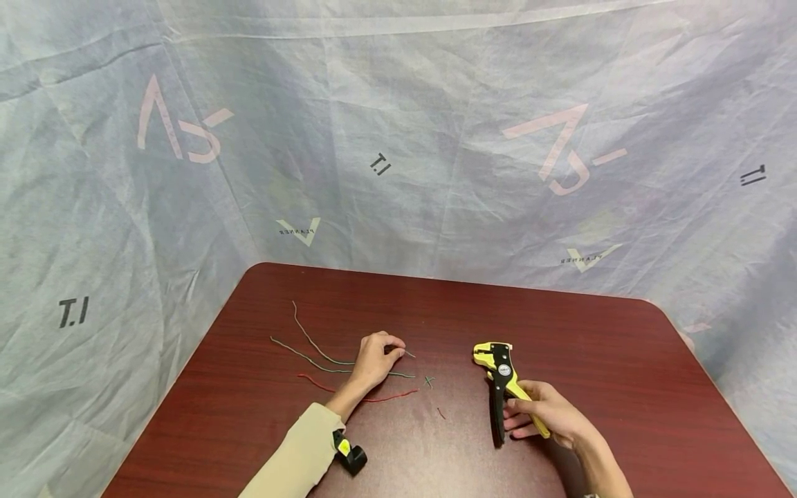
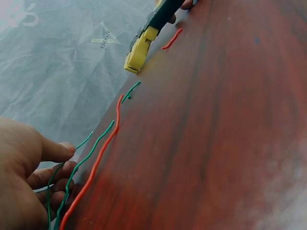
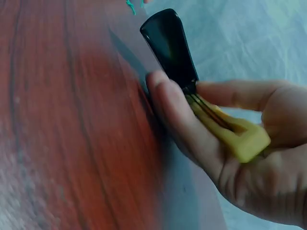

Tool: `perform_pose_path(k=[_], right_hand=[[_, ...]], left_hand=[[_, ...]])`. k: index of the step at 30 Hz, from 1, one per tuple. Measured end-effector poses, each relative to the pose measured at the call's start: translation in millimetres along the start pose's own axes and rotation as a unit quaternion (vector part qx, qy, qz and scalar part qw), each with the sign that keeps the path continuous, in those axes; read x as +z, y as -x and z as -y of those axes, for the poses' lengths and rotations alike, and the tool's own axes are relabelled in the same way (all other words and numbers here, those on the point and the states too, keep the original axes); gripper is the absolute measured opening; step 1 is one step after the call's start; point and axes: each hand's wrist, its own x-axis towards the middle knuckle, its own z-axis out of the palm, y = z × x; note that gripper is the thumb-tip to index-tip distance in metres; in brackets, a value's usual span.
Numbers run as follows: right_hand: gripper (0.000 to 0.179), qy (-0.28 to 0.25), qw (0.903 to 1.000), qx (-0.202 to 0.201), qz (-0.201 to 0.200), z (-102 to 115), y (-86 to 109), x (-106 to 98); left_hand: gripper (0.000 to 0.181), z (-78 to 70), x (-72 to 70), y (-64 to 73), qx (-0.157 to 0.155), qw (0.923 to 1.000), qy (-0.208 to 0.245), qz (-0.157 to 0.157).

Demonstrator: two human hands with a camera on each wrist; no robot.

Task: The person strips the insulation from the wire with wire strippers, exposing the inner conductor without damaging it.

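Observation:
My left hand [image 1: 375, 360] pinches a thin green wire [image 2: 84, 141] close to one end, between thumb and fingers, and a short tip sticks out past them. The rest of that wire trails across the table to the far left. Just below the hand lie a second green wire [image 1: 401, 375] and a red wire [image 1: 395, 397], both passing under the wrist in the head view. On the right, my right hand [image 1: 551, 415] grips a wire stripper [image 1: 501, 366] by its yellow handle [image 3: 247, 141]. Its black handle stands spread apart from the yellow one, and the yellow head points away from me.
Between the hands lie short green wire scraps [image 1: 429, 381] and a short red scrap [image 1: 441, 413]. The dark red wooden table [image 1: 598, 346] has rounded far corners. A grey printed sheet [image 1: 436, 138] hangs behind it and along both sides.

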Motion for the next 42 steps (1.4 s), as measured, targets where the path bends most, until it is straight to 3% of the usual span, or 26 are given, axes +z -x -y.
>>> perform_pose_path(k=[5,8,13,18,20,26,28,34,42], right_hand=[[0.033,0.049,0.9974,-0.006,-0.052,-0.6,-1.5,4.5],[0.033,0.089,0.9910,-0.005,-0.100,-0.5,-1.3,8.5],[0.027,0.169,0.9659,0.000,-0.196,1.7,0.2,15.3],[0.021,0.217,0.9449,0.003,-0.245,1.4,-1.0,18.1],[0.017,0.249,0.9319,0.005,-0.263,1.8,-1.6,18.4],[0.007,0.373,0.8768,-0.006,-0.303,3.7,-1.2,17.0],[0.007,0.389,0.8675,-0.012,-0.309,3.6,-1.0,16.4],[0.014,0.411,0.8551,-0.027,-0.315,2.4,-0.6,14.7],[0.018,0.423,0.8476,-0.030,-0.319,2.5,-0.3,13.3]], left_hand=[[0.005,0.4,0.8,-0.6,0.002,1.0000,0.000,-0.001],[0.006,0.5,0.7,-0.6,0.002,1.0000,0.000,-0.001],[0.009,0.2,0.8,-0.5,0.002,1.0000,0.002,0.000],[0.011,0.2,0.9,-0.2,0.002,1.0000,0.003,0.001],[0.012,0.0,1.0,-0.1,0.002,1.0000,-0.001,-0.001],[0.017,-1.0,1.2,0.7,-0.002,0.9999,-0.012,-0.001],[0.019,-1.2,1.4,0.8,-0.003,0.9999,-0.014,-0.001],[0.023,0.4,1.8,1.5,-0.002,0.9996,-0.029,0.000],[0.026,-3.7,2.3,0.3,-0.009,0.9995,-0.028,-0.008]])
